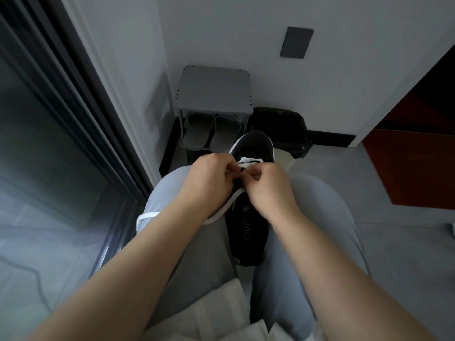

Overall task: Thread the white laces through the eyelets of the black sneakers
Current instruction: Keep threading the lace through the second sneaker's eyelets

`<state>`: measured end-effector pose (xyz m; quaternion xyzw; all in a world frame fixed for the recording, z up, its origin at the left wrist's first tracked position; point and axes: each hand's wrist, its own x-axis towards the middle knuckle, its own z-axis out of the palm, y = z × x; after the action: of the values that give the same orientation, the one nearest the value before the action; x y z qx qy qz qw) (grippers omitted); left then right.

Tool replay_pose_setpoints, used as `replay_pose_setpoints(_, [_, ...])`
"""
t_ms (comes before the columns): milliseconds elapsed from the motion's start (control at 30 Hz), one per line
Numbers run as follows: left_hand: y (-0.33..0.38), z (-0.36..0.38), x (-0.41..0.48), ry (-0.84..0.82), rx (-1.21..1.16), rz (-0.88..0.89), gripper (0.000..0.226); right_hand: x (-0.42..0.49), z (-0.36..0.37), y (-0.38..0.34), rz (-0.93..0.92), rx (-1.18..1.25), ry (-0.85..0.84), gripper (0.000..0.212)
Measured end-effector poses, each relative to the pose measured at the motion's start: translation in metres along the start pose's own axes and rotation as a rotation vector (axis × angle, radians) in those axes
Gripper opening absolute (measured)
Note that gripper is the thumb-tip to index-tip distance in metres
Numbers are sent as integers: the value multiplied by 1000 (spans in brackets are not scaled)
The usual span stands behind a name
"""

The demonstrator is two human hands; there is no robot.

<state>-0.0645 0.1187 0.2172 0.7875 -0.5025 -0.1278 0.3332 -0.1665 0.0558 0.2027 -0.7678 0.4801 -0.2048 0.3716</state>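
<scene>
You've got the black sneaker [256, 143] wedged between your knees, toe pointing away toward the grey slippers [209, 134] on the little rack [214, 94]. Both hands meet right over the lacing. Your left hand [209, 175] and right hand [268, 188] each have fingers curled in, pinching the white lace [248, 160], knuckles nearly touching. Your fingers cover the eyelets, so I can't tell which hole the lace is at — only a short white stretch shows past your fingertips, toward the toe
</scene>
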Motion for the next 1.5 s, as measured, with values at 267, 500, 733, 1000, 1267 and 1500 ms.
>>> replay_pose_setpoints(267, [-6,2,2,38,-37,19,7,-1,0,0,-20,45,45,16])
replay_pose_setpoints(500, [-14,9,4,92,176,179,12,-2,-2,-3,-22,25,59,19])
replay_pose_setpoints(733, [-11,4,0,43,168,170,15,-2,-3,-2,-3,35,31,19])
replay_pose_setpoints(1000, [-4,5,-2,95,215,121,17,-2,-6,-3,57,144,-45,13])
replay_pose_setpoints(1267, [-5,4,-7,124,173,210,9,-5,-8,-4,108,227,-47,23])
replay_pose_setpoints(1500, [-9,3,-7,63,254,274,15,-4,-10,-4,116,192,-106,10])
